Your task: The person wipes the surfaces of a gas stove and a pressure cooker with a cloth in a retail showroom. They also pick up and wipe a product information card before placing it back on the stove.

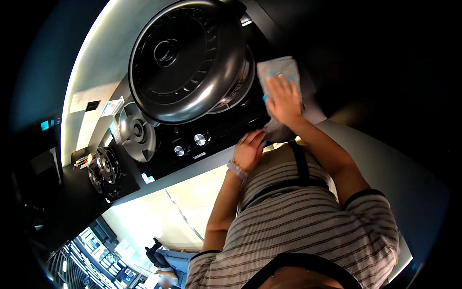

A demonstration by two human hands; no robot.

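A light grey cloth lies at the right end of a black glass Siemens gas hob. On top of the cloth my right hand is pressed flat, fingers a little apart. My left hand, with a beaded bracelet at the wrist, is at the hob's front edge by the cloth's lower end; its fingertips are partly hidden, so its hold cannot be told. To the left of the cloth, a large dark pan with a domed lid stands over a burner. Two metal control knobs are in front of it.
Left of the pan is an uncovered round burner, with a small sign behind it. Another hob with round metal parts stands farther left. A pale wall curves behind the counter. A seated person is in the background at the bottom.
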